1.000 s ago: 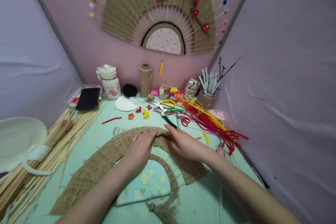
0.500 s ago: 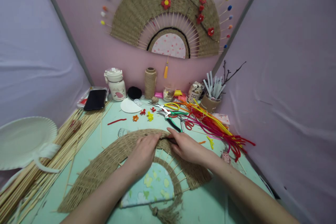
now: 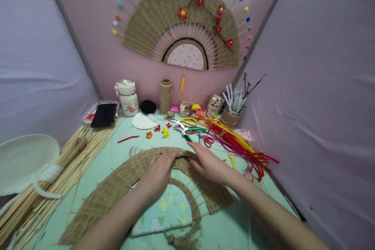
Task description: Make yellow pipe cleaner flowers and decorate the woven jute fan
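Note:
A woven twine fan (image 3: 108, 193) lies flat in front of me, with thin sticks showing between its outer band and a blue-green floral cloth half circle (image 3: 164, 211). Across the upper middle of the band runs a short dark twig (image 3: 183, 157). My left hand (image 3: 158, 170) rests on the band, its fingertips closed at the twig's left end. From the other side, the thumb and forefinger of my right hand (image 3: 208, 163) close around the right end. Both twig ends are partly hidden by fingers. A twine tassel (image 3: 178, 240) hangs at the fan's lower edge.
Thin sticks (image 3: 73, 156) and a white paper plate (image 3: 26, 160) lie left. Behind the fan are green-handled pliers (image 3: 183, 129), small pipe-cleaner flowers (image 3: 165, 133), a twine spool (image 3: 165, 95) and a white bottle (image 3: 128, 99). Coloured pipe cleaners (image 3: 240, 144) spread right. A finished fan (image 3: 140, 23) hangs behind.
The view has tipped slightly upward, so more of the hanging fan shows. Both hands stay at the twig, and a little more of it shows between them.

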A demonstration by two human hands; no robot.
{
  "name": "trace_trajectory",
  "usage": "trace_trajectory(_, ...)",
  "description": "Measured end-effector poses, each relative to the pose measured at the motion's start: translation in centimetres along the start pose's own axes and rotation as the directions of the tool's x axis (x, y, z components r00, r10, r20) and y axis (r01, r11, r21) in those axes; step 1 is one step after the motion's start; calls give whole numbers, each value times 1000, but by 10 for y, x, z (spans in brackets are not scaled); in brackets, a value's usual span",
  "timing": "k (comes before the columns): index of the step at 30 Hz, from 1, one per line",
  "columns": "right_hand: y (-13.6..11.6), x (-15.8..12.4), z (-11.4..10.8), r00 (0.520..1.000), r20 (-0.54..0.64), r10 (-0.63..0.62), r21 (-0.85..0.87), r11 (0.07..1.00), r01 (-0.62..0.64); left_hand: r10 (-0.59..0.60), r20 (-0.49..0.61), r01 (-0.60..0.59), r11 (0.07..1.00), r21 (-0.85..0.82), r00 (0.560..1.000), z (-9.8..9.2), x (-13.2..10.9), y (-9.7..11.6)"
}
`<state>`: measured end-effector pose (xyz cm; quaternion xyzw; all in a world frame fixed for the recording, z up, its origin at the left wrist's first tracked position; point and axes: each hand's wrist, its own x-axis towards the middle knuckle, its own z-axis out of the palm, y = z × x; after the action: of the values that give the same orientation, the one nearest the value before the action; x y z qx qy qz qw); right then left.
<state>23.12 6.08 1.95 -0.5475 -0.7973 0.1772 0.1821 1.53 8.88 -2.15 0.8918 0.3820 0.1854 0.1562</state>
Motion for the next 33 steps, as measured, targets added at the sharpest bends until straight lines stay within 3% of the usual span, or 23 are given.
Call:
trace_trajectory(9, 10, 0, -28, 999, -31, 37, -91, 995, -39, 111, -185, -95, 991, 95, 977, 2, 1, -4)
trace_trajectory(21, 61, 4, -71, 959, -68, 273, -307, 909, -281, 116, -210, -94, 989, 115, 971, 6, -1, -6)
trace_trajectory(30, 74, 31, -104, 936, -162, 311, -389, 852, -351, 119, -215, -92, 987, 130, 969, 8, -1, -6)
trace_trajectory(33, 79, 33, -132, 882, -308, 357, -370, 809, -457, 122, -224, -95, 988, 124, 967, 9, -2, -8)
